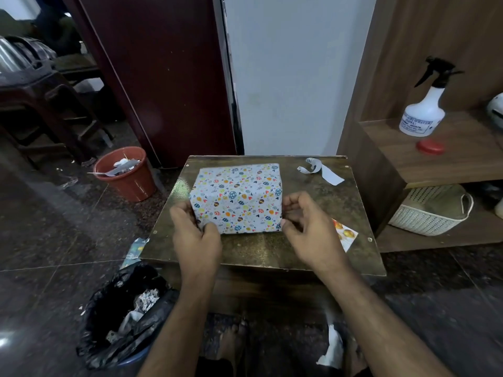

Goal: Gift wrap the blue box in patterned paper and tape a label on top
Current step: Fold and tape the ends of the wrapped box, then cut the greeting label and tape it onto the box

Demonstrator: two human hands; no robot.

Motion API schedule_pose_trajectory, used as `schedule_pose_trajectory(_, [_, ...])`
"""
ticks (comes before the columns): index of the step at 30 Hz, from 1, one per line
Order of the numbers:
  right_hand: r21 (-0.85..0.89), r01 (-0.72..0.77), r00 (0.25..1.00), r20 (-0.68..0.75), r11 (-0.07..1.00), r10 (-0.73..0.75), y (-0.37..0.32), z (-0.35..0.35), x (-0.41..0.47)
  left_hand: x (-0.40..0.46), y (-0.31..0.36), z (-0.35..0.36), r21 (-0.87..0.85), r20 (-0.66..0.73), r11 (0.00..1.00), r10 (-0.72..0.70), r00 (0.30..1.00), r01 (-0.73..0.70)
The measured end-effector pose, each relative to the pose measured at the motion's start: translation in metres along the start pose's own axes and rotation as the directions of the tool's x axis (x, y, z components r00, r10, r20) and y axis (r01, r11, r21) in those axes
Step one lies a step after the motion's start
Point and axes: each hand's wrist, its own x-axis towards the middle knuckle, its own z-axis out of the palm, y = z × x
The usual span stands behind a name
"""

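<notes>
One box wrapped in white paper printed with small coloured ornaments [237, 198] rests on the dark, mottled square top of a low table [307, 248], set toward its left half. The wrapping covers every visible face; no blue shows.

The left hand [196, 235] is at the box's near left corner. Its thumb lies curled against the front face and its fingers wrap round the left side, so the hand grips that corner. The right hand [309, 227] is at the box's right end, fingers curled inward with the thumb tip touching the lower right edge; whether the fingers pinch a paper flap there cannot be told.

Count on the table: one curled strip of white paper [319, 171] at the far right corner, well apart from the box; one scrap of white paper with gold and orange baubles [345, 235] at the near right, partly hidden by the right hand.

On the floor: one terracotta plastic bucket [126, 174] with scraps, far left; one bin lined with a black bag [122, 314], near left.
</notes>
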Motion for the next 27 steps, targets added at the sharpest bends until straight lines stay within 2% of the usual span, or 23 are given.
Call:
schedule_pose_trajectory(4, [-0.026,-0.028,0.999,0.021,0.999,0.028,0.002,0.003,-0.001,-0.001,0.001,0.000,0.107,-0.020,0.993,-0.045,0.999,0.047])
schedule_pose_trajectory(8, [-0.128,-0.031,0.999,-0.023,0.991,0.028,-0.002,0.000,0.001,-0.002,0.003,-0.002,0.095,-0.056,0.994,-0.046,0.997,0.051])
schedule_pose_trajectory(10, [-0.154,-0.033,0.997,-0.077,0.988,0.021,-0.005,-0.003,0.002,-0.002,0.005,-0.004,0.107,-0.102,0.993,0.066,0.993,-0.055])
schedule_pose_trajectory(13, [-0.146,-0.037,0.979,-0.203,0.989,0.006,-0.009,-0.014,0.003,-0.010,0.014,-0.001,0.108,-0.104,0.945,0.321,0.941,-0.310])
schedule_pose_trajectory(15, [-0.118,-0.057,0.963,-0.270,0.991,0.023,-0.009,-0.027,0.003,-0.018,0.021,0.006,0.139,-0.058,0.870,0.484,0.873,-0.473])
schedule_pose_trajectory(18, [-0.115,-0.103,0.944,-0.326,0.988,0.060,-0.003,-0.047,0.004,-0.033,0.026,0.023,0.132,0.062,0.789,0.598,0.799,-0.600])
schedule_pose_trajectory(22, [-0.137,-0.182,0.938,-0.321,0.974,0.130,0.017,-0.067,0.006,-0.049,0.026,0.048,0.110,0.255,0.748,0.615,0.746,-0.655])
schedule_pose_trajectory(27, [-0.300,-0.255,0.958,-0.205,0.919,0.199,0.030,-0.078,0.005,-0.054,0.024,0.073,0.076,0.350,0.731,0.617,0.705,-0.678])
